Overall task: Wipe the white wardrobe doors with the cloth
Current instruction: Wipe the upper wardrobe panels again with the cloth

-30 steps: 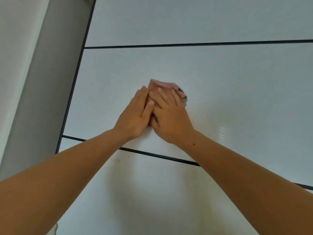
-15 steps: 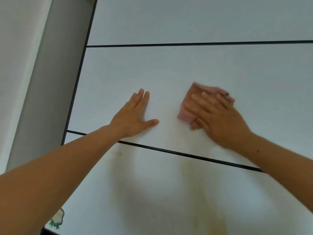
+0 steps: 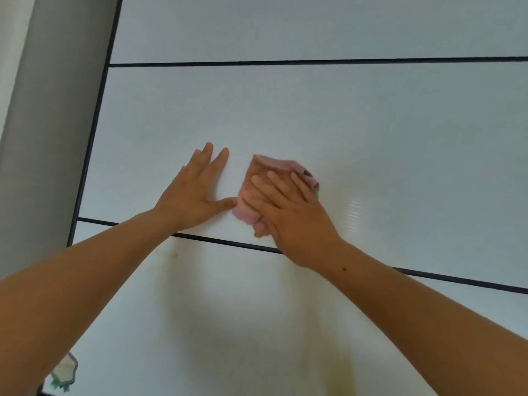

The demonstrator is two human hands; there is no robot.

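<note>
Mid-wipe. Right hand (image 3: 288, 212) flat, fingers straight, pressing cloth (image 3: 274, 167) on middle door (image 3: 314, 115) panel. Left hand (image 3: 194, 192) splayed, bracing beside. Yellowish stains (image 3: 171, 254) on near panel seemingly left to do.

The right hand (image 3: 291, 221) presses the cloth (image 3: 274, 164) on the wardrobe door (image 3: 400, 138), left hand (image 3: 191, 195) flat alongside.
</note>
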